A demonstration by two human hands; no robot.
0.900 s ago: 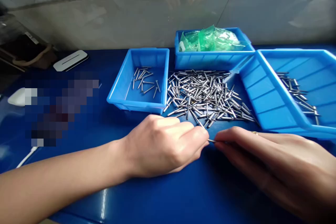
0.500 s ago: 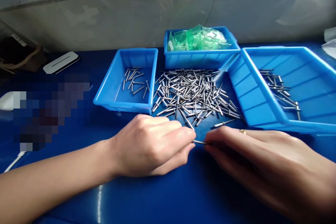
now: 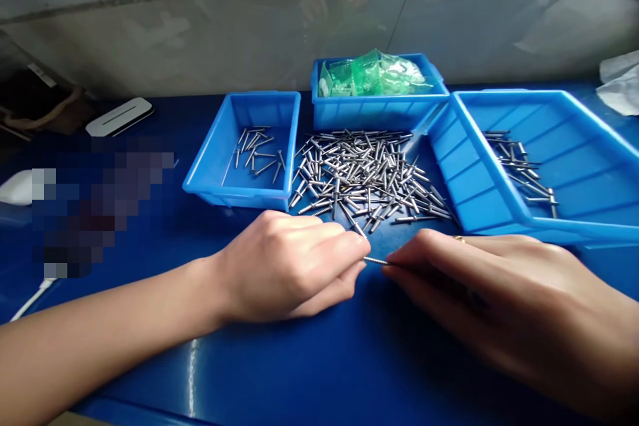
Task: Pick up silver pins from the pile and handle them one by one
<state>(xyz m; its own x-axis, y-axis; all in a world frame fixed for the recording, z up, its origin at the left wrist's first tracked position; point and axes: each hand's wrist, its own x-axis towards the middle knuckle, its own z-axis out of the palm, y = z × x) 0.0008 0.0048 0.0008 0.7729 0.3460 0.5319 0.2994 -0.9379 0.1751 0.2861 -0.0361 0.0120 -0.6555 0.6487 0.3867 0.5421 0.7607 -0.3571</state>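
Note:
A pile of loose metal screws (image 3: 367, 176) lies on the blue table (image 3: 309, 359) between blue bins. My left hand (image 3: 289, 266) and my right hand (image 3: 494, 296) rest on the table just in front of the pile, fingertips facing each other. One thin metal screw (image 3: 375, 260) spans the small gap between them, pinched at each end by the fingertips of both hands. My right hand wears a ring.
A small blue bin (image 3: 244, 153) at left holds several screws. A wide blue bin (image 3: 544, 166) at right holds several more. A bin at the back (image 3: 374, 112) holds green plastic bags. A white flat object (image 3: 118, 116) lies far left, beside a blurred patch.
The view has shifted slightly, so bins and pile sit further left in the picture. Both hands stay together on the same screw; a stray screw near the right hand now lies by the pile.

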